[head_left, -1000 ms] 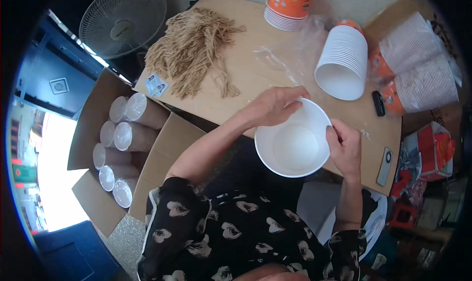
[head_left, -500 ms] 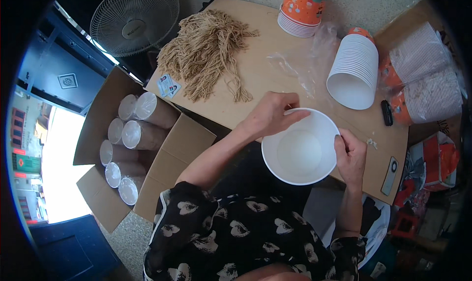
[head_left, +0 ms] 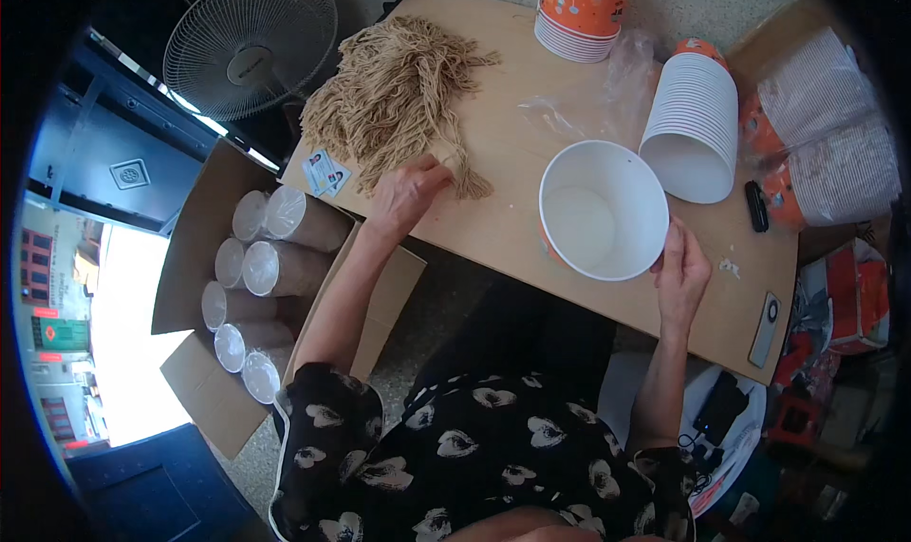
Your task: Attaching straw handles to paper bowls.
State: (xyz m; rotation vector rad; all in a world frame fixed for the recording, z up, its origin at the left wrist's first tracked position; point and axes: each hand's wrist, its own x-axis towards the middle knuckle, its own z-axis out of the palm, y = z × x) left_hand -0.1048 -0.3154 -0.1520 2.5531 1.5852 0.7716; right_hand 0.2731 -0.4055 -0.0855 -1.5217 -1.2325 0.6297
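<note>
The wooden table (head_left: 531, 248) carries the work; at ten o'clock off its edge, a cardboard box (head_left: 204, 257) already holds wrapped cup stacks (head_left: 270, 248). At twelve lies a heap of tan twine (head_left: 399, 91), and at two a lying stack of white paper cups (head_left: 693, 129) waits (plenty left, I judge). The single white cup (head_left: 604, 210) sits centre, its rim pinched by the right hand (head_left: 681, 271). The left hand (head_left: 408, 193) rests fingers-down on the twine's end, closing on a strand.

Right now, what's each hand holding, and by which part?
Right hand holds the white paper bucket by its rim's right edge. Left hand rests on the tan twine bundle at its near end; grip unclear.
</note>
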